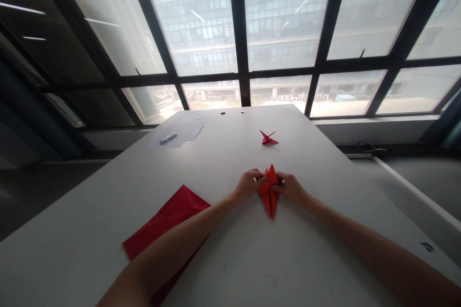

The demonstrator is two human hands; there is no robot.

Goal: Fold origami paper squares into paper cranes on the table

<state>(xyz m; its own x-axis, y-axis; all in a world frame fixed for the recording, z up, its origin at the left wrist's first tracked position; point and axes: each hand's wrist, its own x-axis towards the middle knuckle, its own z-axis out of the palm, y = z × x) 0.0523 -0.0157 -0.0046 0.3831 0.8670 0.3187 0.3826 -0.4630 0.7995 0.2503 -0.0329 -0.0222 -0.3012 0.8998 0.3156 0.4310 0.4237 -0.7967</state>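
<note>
So both hands are on the same bit of paper here. The left hand (248,185) has its thumb and fingers pinching the upper left side of a folded orange-red paper piece, long and diamond-shaped (271,194), and the right hand (291,187) is gripping the upper right side the same way. The paper sits right between the two sets of fingers, one pointy end sticking up past them and the long split end pointing back toward the person.

Just beyond the fingertips there's a small red folded-paper bird (268,139) sitting on the big white table (230,259). Left of the left fingers and closer to the person is a large dark-red sheet of creased paper (169,220), and the left forearm crosses over part of it. Way past the left fingers, toward the windows (216,24), some white printed sheets (190,130) lie flat with a white cylindrical marker-like thing (168,138) on top.
</note>
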